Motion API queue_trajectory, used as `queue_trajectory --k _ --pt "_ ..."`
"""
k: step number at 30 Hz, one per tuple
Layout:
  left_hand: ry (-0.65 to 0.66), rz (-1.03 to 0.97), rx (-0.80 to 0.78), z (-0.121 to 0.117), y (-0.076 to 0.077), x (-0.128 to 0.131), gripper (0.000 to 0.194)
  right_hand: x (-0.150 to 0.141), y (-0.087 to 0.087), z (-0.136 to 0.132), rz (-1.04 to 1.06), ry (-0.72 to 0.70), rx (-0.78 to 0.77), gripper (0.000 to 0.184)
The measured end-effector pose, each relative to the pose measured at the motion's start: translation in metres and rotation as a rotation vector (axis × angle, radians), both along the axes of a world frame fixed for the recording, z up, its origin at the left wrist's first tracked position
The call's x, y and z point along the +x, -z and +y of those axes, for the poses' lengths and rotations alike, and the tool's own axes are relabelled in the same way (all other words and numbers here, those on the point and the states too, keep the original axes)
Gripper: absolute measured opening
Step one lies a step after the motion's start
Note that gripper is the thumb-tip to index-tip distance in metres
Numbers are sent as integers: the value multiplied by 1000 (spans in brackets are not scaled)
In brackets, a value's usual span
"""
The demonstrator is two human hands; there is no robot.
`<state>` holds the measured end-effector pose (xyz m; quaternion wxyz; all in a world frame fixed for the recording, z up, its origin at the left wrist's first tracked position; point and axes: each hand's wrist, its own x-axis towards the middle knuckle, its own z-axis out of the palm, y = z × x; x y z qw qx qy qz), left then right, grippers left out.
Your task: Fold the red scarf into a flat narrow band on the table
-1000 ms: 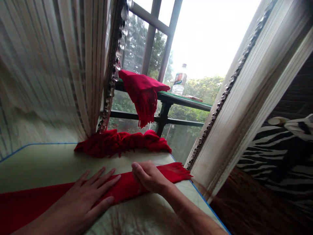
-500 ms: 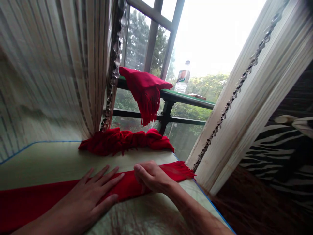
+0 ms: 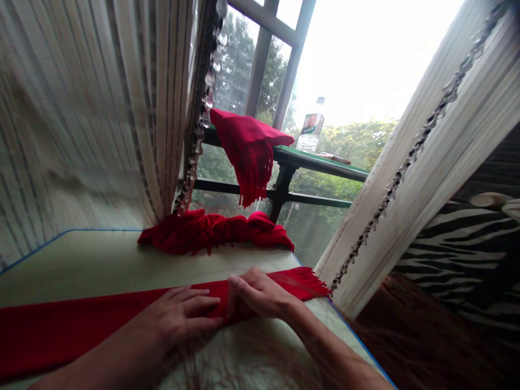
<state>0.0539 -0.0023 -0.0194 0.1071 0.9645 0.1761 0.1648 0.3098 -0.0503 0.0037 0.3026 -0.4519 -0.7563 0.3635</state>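
Note:
A long red scarf (image 3: 73, 327) lies flat across the pale table (image 3: 101, 265), its fringed end (image 3: 303, 281) at the right edge. My left hand (image 3: 182, 317) lies on it with fingers stretched flat, open. My right hand (image 3: 255, 295) is just to its right, fingers curled down and pinching the scarf's near edge. The two hands almost touch.
A bunched red scarf (image 3: 211, 233) lies at the table's far edge. Another folded red scarf (image 3: 247, 143) hangs over a green railing shelf (image 3: 320, 162) with a plastic bottle (image 3: 311, 130). Striped curtains (image 3: 93, 108) hang left and right (image 3: 426, 162). Zebra-print fabric (image 3: 459, 254) is at right.
My left hand slid right along the scarf toward my right hand, its fingers drawn closer together. The view shifted slightly left.

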Motion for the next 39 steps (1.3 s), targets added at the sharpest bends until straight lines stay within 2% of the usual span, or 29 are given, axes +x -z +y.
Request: queue_trajectory --k 3,5,12,16,18,20,24,27,30,33,39 --pt "53 42 -76 0 -2 -2 44 4 -1 2 25 -16 -75 77" --pt "35 35 -99 0 -2 -3 41 7 0 4 50 -24 -129 80" --pt "47 22 -49 2 6 -7 45 16 0 9 82 -51 -233 84" --pt "32 16 -34 -6 -7 -6 39 19 1 12 98 -66 -273 84" --pt "19 -1 -52 -11 -16 1 30 20 2 14 111 -76 -300 85" --pt "-24 -33 -67 -13 -22 13 30 21 2 15 114 -91 -324 85" --pt "-147 -36 -85 -11 -21 44 44 22 -2 12 108 -119 -347 82" --pt "-112 77 -94 -10 -17 59 53 24 -6 10 105 -137 -362 80" --pt "-97 137 -82 -11 -17 62 51 26 -9 8 107 -155 -381 77" --pt "-139 175 -83 -12 -17 61 55 28 -10 8 120 -160 -392 71" --pt "-180 147 -96 -10 -11 63 57 23 -8 11 208 -30 -346 71"
